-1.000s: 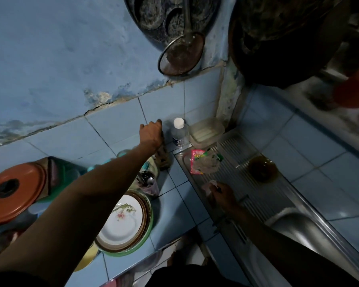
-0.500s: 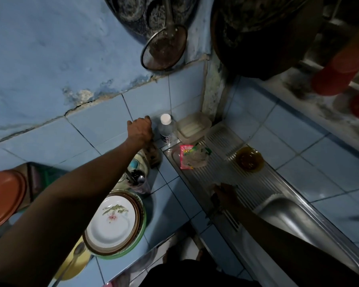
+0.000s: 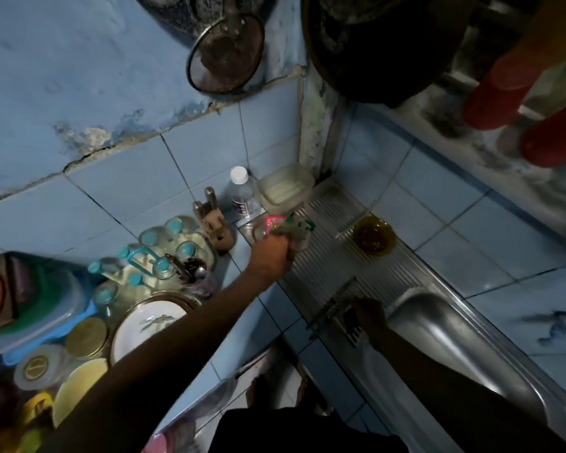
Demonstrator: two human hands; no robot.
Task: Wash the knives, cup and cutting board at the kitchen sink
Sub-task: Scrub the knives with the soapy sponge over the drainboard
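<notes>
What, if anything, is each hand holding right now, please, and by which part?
The left hand grips a pink and green sachet by its near end. The right hand rests on knives on the drainboard; the grip point is unclear.

The sink [image 3: 455, 341] was bright, glossy stainless steel, and its draining board [image 3: 347, 269] at eleven o'clock was ribbed metal with a duller sheen. The tabletop [image 3: 275, 308] and lower wall were smooth, glazed blue tile; the painted plaster [image 3: 79, 76] at twelve o'clock above looked matt, rough and flaking. A clear plastic bottle [image 3: 242, 194] had a white cap. The knife block [image 3: 214, 223] looked like matt wood. The plate [image 3: 144, 331] was glossy ceramic.
</notes>
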